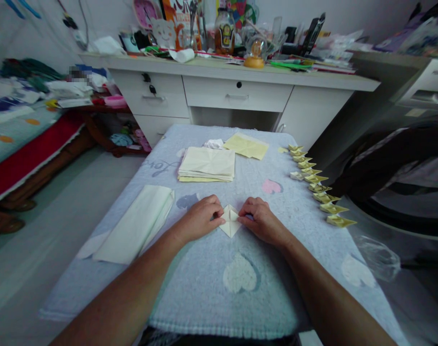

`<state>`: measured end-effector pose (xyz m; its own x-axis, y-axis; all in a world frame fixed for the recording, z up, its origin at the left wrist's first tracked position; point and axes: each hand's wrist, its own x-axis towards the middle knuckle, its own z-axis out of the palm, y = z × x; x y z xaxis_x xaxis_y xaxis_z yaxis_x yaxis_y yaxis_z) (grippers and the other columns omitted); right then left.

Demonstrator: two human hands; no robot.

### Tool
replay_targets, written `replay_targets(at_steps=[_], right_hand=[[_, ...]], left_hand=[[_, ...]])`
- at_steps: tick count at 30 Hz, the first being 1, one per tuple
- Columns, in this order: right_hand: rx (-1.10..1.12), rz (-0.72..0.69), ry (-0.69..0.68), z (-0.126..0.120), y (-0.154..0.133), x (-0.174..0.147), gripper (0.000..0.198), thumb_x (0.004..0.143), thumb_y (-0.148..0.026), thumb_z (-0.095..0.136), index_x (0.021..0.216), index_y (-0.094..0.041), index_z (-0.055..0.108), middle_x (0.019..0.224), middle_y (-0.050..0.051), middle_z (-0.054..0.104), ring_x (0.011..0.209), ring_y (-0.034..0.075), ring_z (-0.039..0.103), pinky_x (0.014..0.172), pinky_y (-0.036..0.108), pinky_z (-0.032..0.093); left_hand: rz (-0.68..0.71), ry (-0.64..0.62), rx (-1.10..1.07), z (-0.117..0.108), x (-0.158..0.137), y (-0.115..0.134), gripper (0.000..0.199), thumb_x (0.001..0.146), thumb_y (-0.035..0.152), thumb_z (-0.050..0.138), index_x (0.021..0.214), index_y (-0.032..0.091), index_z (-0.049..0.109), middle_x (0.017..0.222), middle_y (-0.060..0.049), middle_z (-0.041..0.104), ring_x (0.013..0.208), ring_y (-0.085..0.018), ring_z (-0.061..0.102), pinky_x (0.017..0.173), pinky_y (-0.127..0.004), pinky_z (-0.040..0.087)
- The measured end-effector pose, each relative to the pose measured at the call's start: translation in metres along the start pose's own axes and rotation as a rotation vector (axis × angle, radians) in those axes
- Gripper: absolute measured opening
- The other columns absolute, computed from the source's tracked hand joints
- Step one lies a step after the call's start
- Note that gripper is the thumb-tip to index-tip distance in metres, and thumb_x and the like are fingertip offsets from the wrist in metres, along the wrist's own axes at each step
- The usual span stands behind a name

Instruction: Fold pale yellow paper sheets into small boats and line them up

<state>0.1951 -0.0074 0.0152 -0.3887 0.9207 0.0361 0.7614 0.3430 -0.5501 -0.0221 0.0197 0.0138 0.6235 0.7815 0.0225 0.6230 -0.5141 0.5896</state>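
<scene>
Paper (230, 222) pinched mid-towel (204, 293), edges clear.

The small folded piece (230, 221) pinched between the left hand (200, 217) and right hand (259, 218) was thin, matt, pale yellow paper with crisp creases. It lay on a soft, nubby terry towel (240, 293), pale blue with heart shapes. The stack of sheets (207, 165) farther off looked like the same dull paper, as did the row of folded boats (318, 185) at the right. A smooth white folded sheet (137, 228) lay at the left. The far desk (240, 91) had a matt white painted finish with small metal handles.
</scene>
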Motion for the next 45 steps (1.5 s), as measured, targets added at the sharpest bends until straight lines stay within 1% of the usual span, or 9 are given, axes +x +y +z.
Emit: replay_targets(at_steps=[8, 19, 23, 27, 30, 32, 34, 36, 45], right_hand=[[-0.055, 0.084, 0.057, 0.009, -0.002, 0.001, 0.012, 0.086, -0.022, 0.060, 0.078, -0.018, 0.068, 0.087, 0.005, 0.058, 0.087, 0.019, 0.048, 0.079, 0.034, 0.031], [-0.165, 0.133, 0.105, 0.017, -0.004, 0.002, 0.016, 0.088, -0.026, 0.058, 0.075, -0.018, 0.064, 0.089, 0.007, 0.056, 0.086, 0.021, 0.044, 0.074, 0.035, 0.030], [-0.070, 0.096, 0.129, 0.016, -0.003, 0.000, 0.011, 0.086, -0.028, 0.062, 0.078, -0.019, 0.064, 0.092, 0.006, 0.055, 0.090, 0.022, 0.044, 0.079, 0.036, 0.031], [0.008, 0.037, 0.140, 0.014, -0.005, -0.002, 0.007, 0.081, -0.025, 0.068, 0.086, -0.021, 0.066, 0.095, 0.005, 0.055, 0.093, 0.022, 0.044, 0.083, 0.037, 0.031], [0.044, -0.009, 0.153, 0.015, -0.008, -0.002, 0.011, 0.080, -0.021, 0.069, 0.090, -0.022, 0.067, 0.096, 0.005, 0.056, 0.094, 0.021, 0.044, 0.083, 0.036, 0.031], [0.060, -0.035, 0.155, 0.017, -0.009, -0.001, 0.008, 0.081, -0.020, 0.068, 0.088, -0.021, 0.067, 0.093, 0.005, 0.057, 0.093, 0.021, 0.045, 0.082, 0.036, 0.031], [0.070, -0.056, 0.149, 0.019, -0.009, 0.000, 0.002, 0.083, -0.021, 0.066, 0.084, -0.021, 0.067, 0.089, 0.004, 0.057, 0.091, 0.020, 0.045, 0.082, 0.035, 0.031], [0.077, -0.075, 0.144, 0.020, -0.008, 0.000, 0.004, 0.085, -0.021, 0.063, 0.082, -0.021, 0.067, 0.086, 0.004, 0.058, 0.089, 0.019, 0.046, 0.081, 0.035, 0.031], [0.084, -0.082, 0.175, 0.021, -0.012, 0.004, 0.003, 0.083, -0.017, 0.062, 0.083, -0.019, 0.063, 0.084, 0.003, 0.058, 0.088, 0.019, 0.047, 0.080, 0.034, 0.031]], left_hand=[[-0.058, 0.046, 0.051, -0.001, 0.000, -0.002, 0.014, 0.082, 0.027, 0.059, 0.071, 0.018, 0.062, 0.087, -0.003, 0.057, 0.091, -0.019, 0.052, 0.083, -0.033, 0.040], [-0.078, 0.057, 0.129, 0.002, 0.000, 0.000, 0.016, 0.086, 0.027, 0.053, 0.074, 0.018, 0.060, 0.086, -0.003, 0.054, 0.088, -0.019, 0.049, 0.081, -0.033, 0.037], [-0.107, 0.080, 0.078, 0.005, 0.000, 0.001, 0.013, 0.079, 0.031, 0.063, 0.076, 0.019, 0.060, 0.091, -0.002, 0.055, 0.092, -0.020, 0.049, 0.083, -0.034, 0.037], [-0.097, 0.097, 0.037, 0.010, 0.002, 0.004, 0.016, 0.071, 0.031, 0.071, 0.078, 0.019, 0.062, 0.094, -0.002, 0.057, 0.095, -0.021, 0.049, 0.083, -0.034, 0.037], [-0.049, 0.126, 0.010, 0.014, 0.005, 0.006, 0.010, 0.074, 0.027, 0.069, 0.077, 0.020, 0.064, 0.089, -0.002, 0.059, 0.092, -0.020, 0.051, 0.082, -0.033, 0.036], [-0.023, 0.121, 0.014, 0.015, 0.006, 0.008, 0.005, 0.076, 0.024, 0.067, 0.075, 0.020, 0.065, 0.083, -0.001, 0.060, 0.088, -0.019, 0.052, 0.080, -0.032, 0.035], [-0.005, 0.109, 0.033, 0.016, 0.007, 0.009, 0.009, 0.079, 0.023, 0.064, 0.070, 0.019, 0.063, 0.077, 0.000, 0.060, 0.083, -0.018, 0.053, 0.077, -0.032, 0.034], [0.008, 0.102, 0.056, 0.017, 0.008, 0.010, 0.015, 0.080, 0.023, 0.062, 0.066, 0.018, 0.060, 0.073, 0.000, 0.060, 0.080, -0.017, 0.053, 0.075, -0.031, 0.034], [0.050, 0.104, 0.084, 0.019, 0.010, 0.007, 0.012, 0.076, 0.017, 0.059, 0.065, 0.018, 0.055, 0.073, 0.000, 0.061, 0.080, -0.017, 0.053, 0.074, -0.030, 0.035]])
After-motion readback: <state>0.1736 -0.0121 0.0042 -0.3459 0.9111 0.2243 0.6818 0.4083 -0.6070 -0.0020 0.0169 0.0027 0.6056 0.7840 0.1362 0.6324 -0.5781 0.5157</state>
